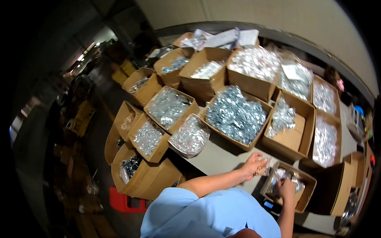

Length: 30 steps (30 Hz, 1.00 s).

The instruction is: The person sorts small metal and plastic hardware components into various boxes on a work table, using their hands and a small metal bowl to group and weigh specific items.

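Observation:
My left hand [253, 166] is just left of a small cardboard box [308, 198], its fingers curled on a small clear plastic bag [264, 168]. What the bag contains is too small to tell. Inside that box lie shiny silver packets [281, 174], and my right hand [286, 189] reaches down among them with bent fingers. The fingertips are partly hidden, so what they pinch cannot be made out. Beyond my hands stands a wide carton [254, 145] heaped with silver metal pieces [236, 115]. To its right is a carton [301, 133] partly filled with silver packets [282, 118].
Several more open cartons crowd the table [220, 158], including one of clear bags [189, 137]. Tall cardboard boxes [327, 186] stand at the right. Another large carton [154, 180] and a red plastic stool [124, 201] are at the left. A wall [274, 14] rises behind.

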Each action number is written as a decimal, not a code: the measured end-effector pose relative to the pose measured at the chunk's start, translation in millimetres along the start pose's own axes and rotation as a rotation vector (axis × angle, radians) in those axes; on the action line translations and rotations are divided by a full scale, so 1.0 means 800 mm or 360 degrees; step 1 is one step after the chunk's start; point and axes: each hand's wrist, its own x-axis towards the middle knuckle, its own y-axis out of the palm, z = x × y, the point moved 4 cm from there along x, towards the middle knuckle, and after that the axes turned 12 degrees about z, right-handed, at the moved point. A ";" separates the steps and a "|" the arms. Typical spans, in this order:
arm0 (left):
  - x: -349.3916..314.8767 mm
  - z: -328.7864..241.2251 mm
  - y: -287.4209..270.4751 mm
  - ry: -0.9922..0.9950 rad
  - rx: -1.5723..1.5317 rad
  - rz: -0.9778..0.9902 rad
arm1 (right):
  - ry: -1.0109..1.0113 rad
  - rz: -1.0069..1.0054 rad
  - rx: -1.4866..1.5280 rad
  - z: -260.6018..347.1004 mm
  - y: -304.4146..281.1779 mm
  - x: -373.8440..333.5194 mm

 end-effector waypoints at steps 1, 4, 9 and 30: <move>-0.003 0.001 -0.005 0.0069 -0.0005 -0.0017 | -0.0003 0.0161 -0.0127 -0.005 0.022 0.012; -0.009 0.010 -0.015 0.0009 0.0059 -0.0047 | 0.0221 -0.0080 -0.0387 0.007 0.039 0.015; -0.026 -0.005 -0.010 -0.0070 -0.0122 -0.0005 | 0.0131 0.0091 -0.0098 -0.011 0.037 0.024; -0.025 0.008 -0.019 -0.0073 0.0003 0.0324 | 0.0089 -0.0058 0.0517 -0.025 0.036 0.021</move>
